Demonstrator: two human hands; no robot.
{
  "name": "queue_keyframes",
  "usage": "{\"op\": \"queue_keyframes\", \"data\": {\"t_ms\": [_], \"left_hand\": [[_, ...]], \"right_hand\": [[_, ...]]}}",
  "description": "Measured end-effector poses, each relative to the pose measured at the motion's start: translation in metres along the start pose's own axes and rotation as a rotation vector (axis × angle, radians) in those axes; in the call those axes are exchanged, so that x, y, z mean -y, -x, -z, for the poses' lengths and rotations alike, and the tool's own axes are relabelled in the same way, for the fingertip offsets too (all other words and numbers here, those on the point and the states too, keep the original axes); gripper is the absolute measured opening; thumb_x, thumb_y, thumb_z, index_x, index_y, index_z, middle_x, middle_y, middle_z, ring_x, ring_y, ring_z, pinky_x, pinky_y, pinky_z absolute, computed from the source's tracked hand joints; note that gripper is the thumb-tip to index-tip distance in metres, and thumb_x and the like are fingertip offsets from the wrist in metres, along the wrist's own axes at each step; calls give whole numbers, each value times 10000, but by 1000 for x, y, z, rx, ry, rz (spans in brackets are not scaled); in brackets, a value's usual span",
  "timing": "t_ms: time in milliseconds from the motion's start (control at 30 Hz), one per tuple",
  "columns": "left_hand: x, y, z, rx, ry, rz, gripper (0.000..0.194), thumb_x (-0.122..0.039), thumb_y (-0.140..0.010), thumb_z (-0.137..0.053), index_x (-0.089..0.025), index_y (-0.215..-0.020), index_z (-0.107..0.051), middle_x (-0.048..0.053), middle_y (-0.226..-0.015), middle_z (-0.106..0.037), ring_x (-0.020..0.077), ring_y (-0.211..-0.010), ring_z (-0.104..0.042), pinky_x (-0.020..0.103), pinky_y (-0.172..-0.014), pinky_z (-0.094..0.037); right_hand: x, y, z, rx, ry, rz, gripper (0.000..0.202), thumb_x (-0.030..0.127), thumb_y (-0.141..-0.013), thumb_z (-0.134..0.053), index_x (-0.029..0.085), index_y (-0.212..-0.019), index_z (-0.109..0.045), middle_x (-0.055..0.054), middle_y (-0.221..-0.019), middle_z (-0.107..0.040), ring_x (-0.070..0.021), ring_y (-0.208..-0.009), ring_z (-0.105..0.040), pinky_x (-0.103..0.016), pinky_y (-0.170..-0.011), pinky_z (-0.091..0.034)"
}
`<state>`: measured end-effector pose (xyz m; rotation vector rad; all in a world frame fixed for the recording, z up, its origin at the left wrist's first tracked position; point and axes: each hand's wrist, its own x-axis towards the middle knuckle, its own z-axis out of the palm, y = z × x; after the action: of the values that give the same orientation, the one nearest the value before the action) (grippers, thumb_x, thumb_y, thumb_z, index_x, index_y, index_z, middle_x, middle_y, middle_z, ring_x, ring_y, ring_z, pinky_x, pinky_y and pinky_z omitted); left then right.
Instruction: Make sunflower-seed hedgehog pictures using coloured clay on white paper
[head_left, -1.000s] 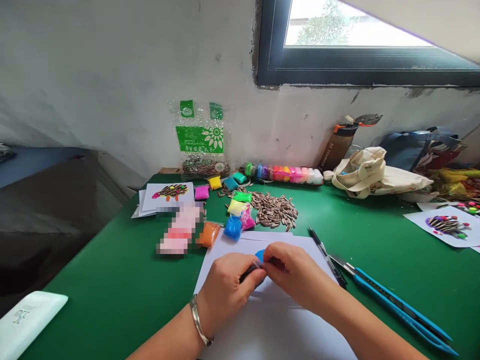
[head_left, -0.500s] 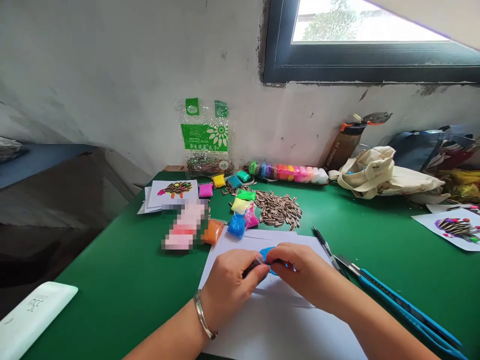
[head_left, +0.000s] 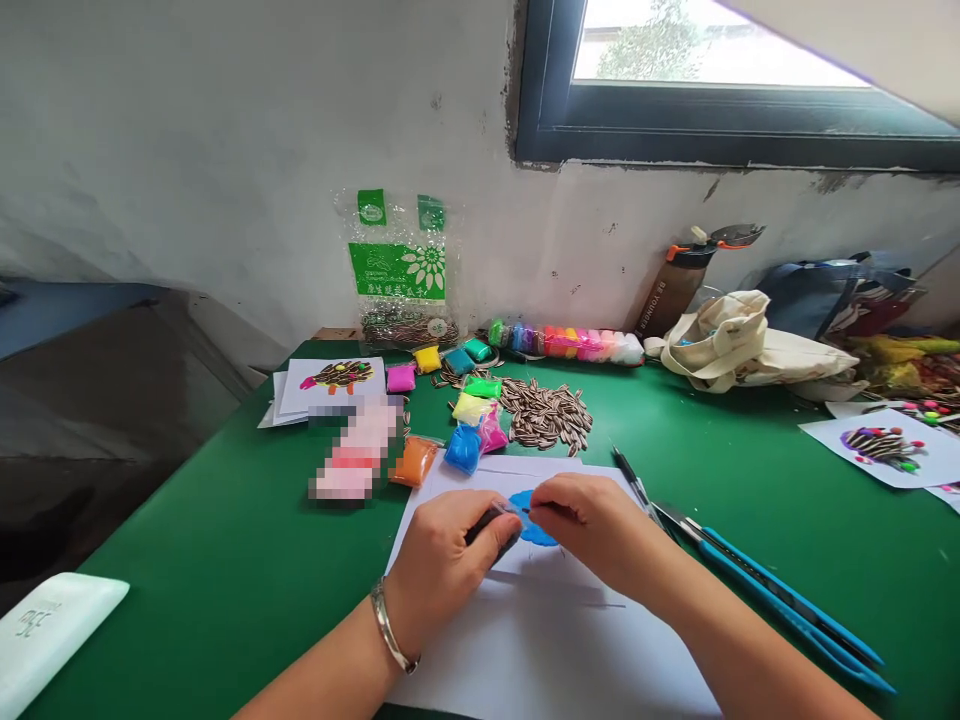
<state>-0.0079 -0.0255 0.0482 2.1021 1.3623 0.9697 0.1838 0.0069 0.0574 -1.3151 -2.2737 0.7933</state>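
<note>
My left hand [head_left: 457, 545], with a silver bracelet at the wrist, is closed around a packet of black clay [head_left: 501, 530] in clear wrapping. Just to its right, my right hand [head_left: 581, 510] pinches a small bit of black clay [head_left: 528, 512] between thumb and forefinger. Both hands are over white paper [head_left: 577, 640]. On that paper lies a flat blue clay shape [head_left: 541, 530], partly covered by my right fingers, with thin pencil lines below it.
Beyond the paper are a blue clay packet [head_left: 463, 449], an orange packet [head_left: 414, 461] and a pile of sunflower seeds [head_left: 551, 415]. To the right lie a pen [head_left: 631, 478] and a blue cutter [head_left: 787, 590]. A seed bag [head_left: 401, 275] stands by the wall.
My right fingers have drawn away from the black clay packet with a small dark bit, leaving a gap between the hands. More of the blue shape shows. The whole view has shifted slightly.
</note>
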Motion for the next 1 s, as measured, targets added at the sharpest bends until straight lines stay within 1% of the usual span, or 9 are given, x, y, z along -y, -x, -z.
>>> {"op": "queue_keyframes", "data": {"t_ms": [200,400,467,533,633,700,833,900,1000], "left_hand": [[10,-2,2,-161,-2,48,121,-288,-843,-598,-211,-891,-679,-7,-865,-719,143,-789,-651,220,-730,-479],[25,-12,7,-254,-21,186,241,-357,-849,-576,-210,-1005,-685,20,-924,-722,183,-857,-660,265,-769,-510],[29,-16,9,-290,-44,191,319,-365,-852,-567,-203,-1117,-642,44,-1012,-701,204,-921,-646,300,-807,-510],[27,-16,10,-350,-91,117,391,-344,-850,-569,-200,-1213,-579,68,-1168,-634,231,-1075,-578,345,-908,-471],[15,-11,11,-408,-87,8,405,-307,-841,-585,-219,-1235,-561,62,-1275,-557,245,-1207,-468,375,-1016,-382],[3,-6,10,-320,59,82,350,-320,-829,-609,-227,-1166,-614,52,-1194,-615,247,-1169,-501,370,-1016,-375],[-13,-4,5,82,676,413,312,-413,-873,-542,-195,-1056,-669,78,-1059,-677,237,-983,-605,360,-883,-467],[-16,-6,3,220,975,473,348,-418,-912,-471,-156,-1023,-670,105,-1025,-679,238,-970,-604,383,-890,-458],[-19,-7,1,321,1261,513,344,-372,-945,-420,-129,-983,-661,117,-970,-678,223,-939,-611,391,-886,-451]], "right_hand": [[-3,-2,7,-69,-262,-96,188,270,-841,-512,181,-713,-616,24,-625,-533,-104,-598,-473,-210,-542,-348],[-5,-3,4,21,-699,-174,186,312,-824,-550,155,-735,-598,15,-630,-506,-101,-575,-476,-213,-533,-416],[-4,-4,2,10,-726,-186,181,310,-821,-558,155,-740,-602,12,-636,-517,-101,-579,-477,-216,-538,-420],[-3,-4,0,-30,-688,-191,173,306,-830,-549,161,-755,-606,9,-647,-529,-104,-584,-478,-217,-539,-414],[1,-2,-4,-132,-555,-152,159,289,-853,-521,180,-770,-604,10,-660,-538,-109,-597,-474,-216,-532,-389],[5,0,-7,-206,-427,-67,130,249,-862,-513,192,-789,-603,6,-693,-563,-118,-637,-490,-226,-570,-392],[18,4,-11,-305,-216,193,122,165,-878,-488,196,-864,-606,-22,-796,-608,-144,-747,-522,-273,-692,-412],[23,5,-14,-336,-175,298,150,144,-885,-472,191,-903,-612,-39,-819,-603,-155,-774,-515,-293,-715,-418],[27,6,-19,-404,-159,349,174,126,-878,-477,194,-914,-633,-51,-829,-587,-168,-800,-500,-308,-721,-429]]}}
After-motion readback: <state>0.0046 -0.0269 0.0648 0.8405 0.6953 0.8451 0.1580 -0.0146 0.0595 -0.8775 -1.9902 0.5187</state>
